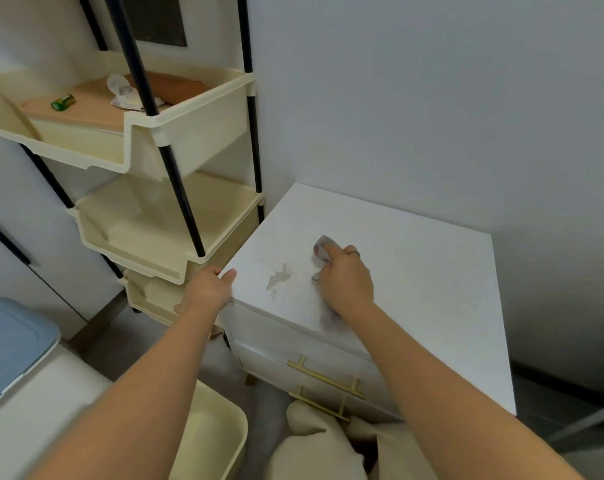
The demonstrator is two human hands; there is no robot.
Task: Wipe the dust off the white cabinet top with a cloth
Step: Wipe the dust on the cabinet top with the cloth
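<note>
Pressing a cloth on the white cabinet top

Pressing down with the right hand point(345, 282), the person holds a small grey cloth point(323, 249) against the cabinet top point(414, 271). The fingers are curled over the cloth, so only its far corner and a small piece near the thumb show; the rest is hidden under the palm. One finger of this hand wears a ring point(353, 252). The cloth lies near the middle of the top, a little toward the left front part.

Just left of the cloth, and apart from it, there is a pale grey stain point(279, 277) of uneven shape on the white surface. A darker smudge lies under the right wrist, close to the front edge.

The left hand point(208, 289) grips the front left corner of the cabinet: the thumb lies on the top and the fingers wrap around the side edge, closed on it.

The cabinet stands against a white wall point(432, 98). Two drawers at its front carry gold bar handles point(324, 375), one above the other.

Just beside the cabinet on the left stands a rack point(176, 202) with black poles and cream trays, one above the other. The upper tray point(189, 133) holds a small green object point(63, 102), which I cannot identify, and a crumpled white item point(124, 93).

At the lower left are a blue lid point(13, 341) and a cream bin point(210, 434).
</note>
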